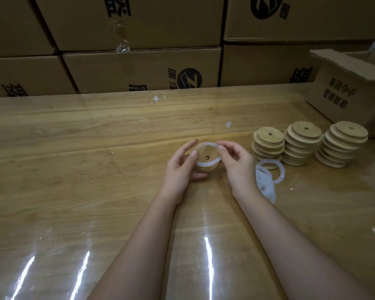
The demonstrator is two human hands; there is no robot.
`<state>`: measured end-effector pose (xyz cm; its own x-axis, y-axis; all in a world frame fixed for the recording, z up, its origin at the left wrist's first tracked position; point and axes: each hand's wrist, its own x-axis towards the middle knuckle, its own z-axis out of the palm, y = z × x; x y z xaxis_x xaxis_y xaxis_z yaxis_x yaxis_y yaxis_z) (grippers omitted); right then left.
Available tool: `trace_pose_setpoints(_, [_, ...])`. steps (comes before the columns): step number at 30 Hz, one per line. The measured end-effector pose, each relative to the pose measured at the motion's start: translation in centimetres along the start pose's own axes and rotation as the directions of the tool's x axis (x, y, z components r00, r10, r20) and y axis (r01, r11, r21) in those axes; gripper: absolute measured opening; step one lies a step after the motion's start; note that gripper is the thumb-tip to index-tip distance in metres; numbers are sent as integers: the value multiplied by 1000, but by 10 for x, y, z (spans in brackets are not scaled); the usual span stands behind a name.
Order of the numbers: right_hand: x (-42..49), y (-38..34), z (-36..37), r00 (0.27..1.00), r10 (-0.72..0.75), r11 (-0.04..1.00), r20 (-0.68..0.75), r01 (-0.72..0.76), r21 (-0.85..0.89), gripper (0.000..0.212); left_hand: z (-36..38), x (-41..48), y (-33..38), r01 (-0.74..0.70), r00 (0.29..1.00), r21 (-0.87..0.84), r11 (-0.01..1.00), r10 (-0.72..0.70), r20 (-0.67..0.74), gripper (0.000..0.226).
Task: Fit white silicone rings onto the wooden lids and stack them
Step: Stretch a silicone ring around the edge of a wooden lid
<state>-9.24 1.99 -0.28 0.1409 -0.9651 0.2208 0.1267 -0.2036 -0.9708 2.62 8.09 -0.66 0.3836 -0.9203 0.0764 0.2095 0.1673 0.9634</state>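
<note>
Seen from above, two bare forearms reach over a glossy wooden worktop (85, 161) covered with clear film. Around the middle of the worktop, the left hand (180, 169) grips a round wooden lid (202, 152) with a small hole at its centre, fingers curled beneath it and the thumb pressing on its left rim. A thin white silicone ring (207, 164) lies partly around the lid's face. The right hand (236, 167) pinches the ring's upper right edge between thumb and forefinger, its other fingers loosely curled.

Just right of the right wrist lies a loose heap of white silicone rings (266, 180). Beyond it, towards the worktop's right edge, stand three stacks of round wooden lids (301, 144) side by side. An open cardboard box (344, 94) sits at the far right corner. Brown printed cardboard cartons (139, 68) are stacked along the far edge.
</note>
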Motion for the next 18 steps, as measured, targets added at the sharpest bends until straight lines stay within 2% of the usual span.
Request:
trace_pose_setpoints(14, [1, 2, 1, 997, 59, 998, 57, -61, 33, 15, -5, 3, 2, 45, 996, -153, 987, -57, -70, 21])
trace_pose_setpoints(18, [1, 2, 2, 996, 25, 1000, 85, -25, -2, 17, -6, 4, 2, 56, 992, -183, 981, -75, -98, 21])
